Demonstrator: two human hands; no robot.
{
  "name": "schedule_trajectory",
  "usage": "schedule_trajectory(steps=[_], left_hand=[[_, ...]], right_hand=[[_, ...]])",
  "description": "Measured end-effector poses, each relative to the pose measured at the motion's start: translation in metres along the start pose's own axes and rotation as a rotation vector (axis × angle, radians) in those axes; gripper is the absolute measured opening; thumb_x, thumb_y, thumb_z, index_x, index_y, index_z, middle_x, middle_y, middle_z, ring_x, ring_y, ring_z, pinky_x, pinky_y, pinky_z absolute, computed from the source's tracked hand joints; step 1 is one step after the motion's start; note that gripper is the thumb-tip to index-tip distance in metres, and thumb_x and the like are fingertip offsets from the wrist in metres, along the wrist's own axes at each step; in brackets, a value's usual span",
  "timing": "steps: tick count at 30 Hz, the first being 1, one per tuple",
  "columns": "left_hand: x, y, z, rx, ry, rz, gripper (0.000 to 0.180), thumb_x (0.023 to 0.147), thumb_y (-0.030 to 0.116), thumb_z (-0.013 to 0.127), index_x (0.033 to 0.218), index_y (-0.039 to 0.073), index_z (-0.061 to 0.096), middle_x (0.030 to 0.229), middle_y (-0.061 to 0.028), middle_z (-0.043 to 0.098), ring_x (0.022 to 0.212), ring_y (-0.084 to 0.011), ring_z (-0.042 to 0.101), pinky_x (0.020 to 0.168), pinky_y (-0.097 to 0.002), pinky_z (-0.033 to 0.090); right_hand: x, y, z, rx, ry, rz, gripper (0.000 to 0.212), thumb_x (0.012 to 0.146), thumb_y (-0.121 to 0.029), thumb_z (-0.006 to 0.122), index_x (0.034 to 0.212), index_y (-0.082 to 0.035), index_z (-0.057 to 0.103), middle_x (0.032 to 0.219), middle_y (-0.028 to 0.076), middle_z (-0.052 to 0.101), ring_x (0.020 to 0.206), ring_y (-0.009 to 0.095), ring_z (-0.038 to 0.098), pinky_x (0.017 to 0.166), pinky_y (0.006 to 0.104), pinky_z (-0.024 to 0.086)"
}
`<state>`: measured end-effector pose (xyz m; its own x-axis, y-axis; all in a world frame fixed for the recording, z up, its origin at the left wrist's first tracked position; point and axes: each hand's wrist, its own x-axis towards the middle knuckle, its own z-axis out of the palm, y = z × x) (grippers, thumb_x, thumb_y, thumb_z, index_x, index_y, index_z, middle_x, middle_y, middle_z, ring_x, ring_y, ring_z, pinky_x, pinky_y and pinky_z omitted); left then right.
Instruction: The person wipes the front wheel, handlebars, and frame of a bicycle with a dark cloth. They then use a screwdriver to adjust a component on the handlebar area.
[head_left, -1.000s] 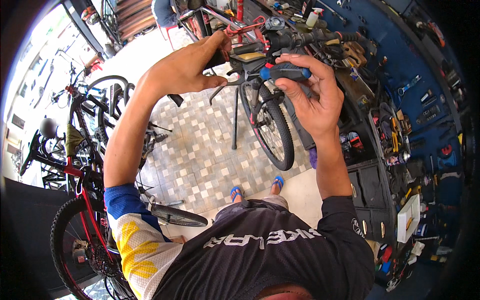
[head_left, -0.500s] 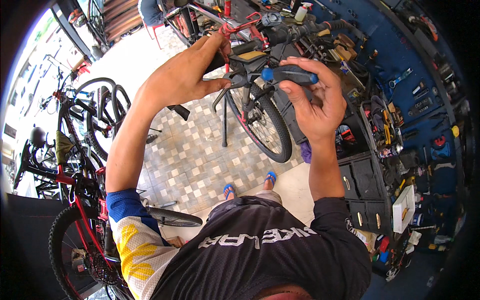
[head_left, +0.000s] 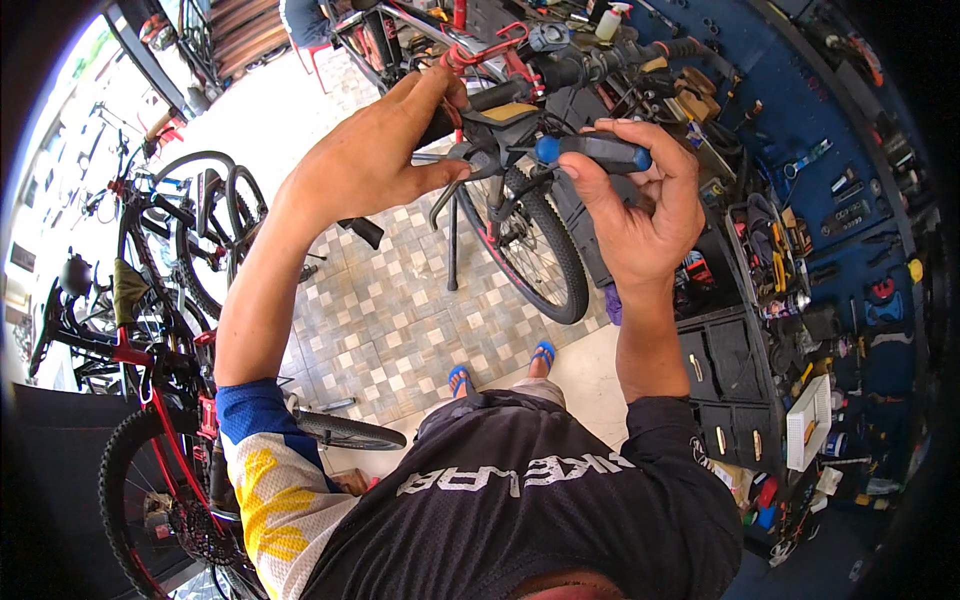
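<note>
A bicycle with a dark front end stands before me, its front wheel (head_left: 545, 245) above the tiled floor. My left hand (head_left: 365, 165) grips a dark part (head_left: 487, 160) of this bicycle, the thumb pressed against its near side and the fingers over the top. In my right hand (head_left: 650, 220) is a screwdriver (head_left: 605, 152) with a black and blue handle, pinched between thumb and fingers and lying nearly level. Its shank points left at the part my left hand grips; whether its tip touches is too small to tell. The handlebar (head_left: 590, 68) reaches out beyond both hands.
Several bicycles stand at the left, including one with a red frame (head_left: 170, 455). At the right, tools hang on a blue wall board (head_left: 840, 190) above dark drawers (head_left: 728, 365). A white basket (head_left: 808, 420) sits beside them. Someone sits on a red chair (head_left: 315, 60) at the back.
The screwdriver and my right hand have shifted slightly right. My left hand keeps its hold on the bicycle part, and the whole view has moved a little.
</note>
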<state>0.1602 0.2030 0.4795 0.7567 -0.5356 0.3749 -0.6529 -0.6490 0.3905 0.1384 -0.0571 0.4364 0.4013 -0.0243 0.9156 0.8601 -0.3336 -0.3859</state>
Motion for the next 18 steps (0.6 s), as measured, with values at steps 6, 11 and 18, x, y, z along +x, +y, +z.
schedule_trajectory(steps=[6,11,18], left_hand=[[-0.002,0.003,0.008,0.017,0.090,-0.018,0.055,0.087,0.023,0.080,0.127,0.005,0.046,0.112,-0.0173,0.067,0.107,-0.0383,0.066,0.093,-0.0431,0.051],[0.004,0.011,0.013,0.006,0.058,-0.192,0.057,0.087,0.027,0.082,0.124,0.008,0.045,0.089,-0.0186,0.071,0.083,-0.0403,0.070,0.076,-0.0447,0.054],[0.006,0.021,0.010,-0.107,0.052,-0.186,0.063,0.082,0.019,0.087,0.124,0.008,0.042,0.096,-0.0190,0.073,0.089,-0.0426,0.072,0.075,-0.0430,0.053]], right_hand=[[0.012,-0.009,0.007,-0.068,-0.089,-0.152,0.026,0.091,-0.006,0.079,0.110,-0.001,0.063,0.106,0.014,0.070,0.097,0.020,0.069,0.085,0.0359,0.056],[0.003,-0.007,0.029,0.576,-0.037,0.042,0.018,0.099,-0.004,0.064,0.113,0.001,0.053,0.111,0.017,0.060,0.100,0.022,0.062,0.091,0.0320,0.050],[-0.004,0.006,0.051,0.560,0.104,-0.162,0.035,0.102,-0.033,0.066,0.098,-0.005,0.046,0.083,0.010,0.054,0.066,0.018,0.051,0.059,0.0352,0.047]])
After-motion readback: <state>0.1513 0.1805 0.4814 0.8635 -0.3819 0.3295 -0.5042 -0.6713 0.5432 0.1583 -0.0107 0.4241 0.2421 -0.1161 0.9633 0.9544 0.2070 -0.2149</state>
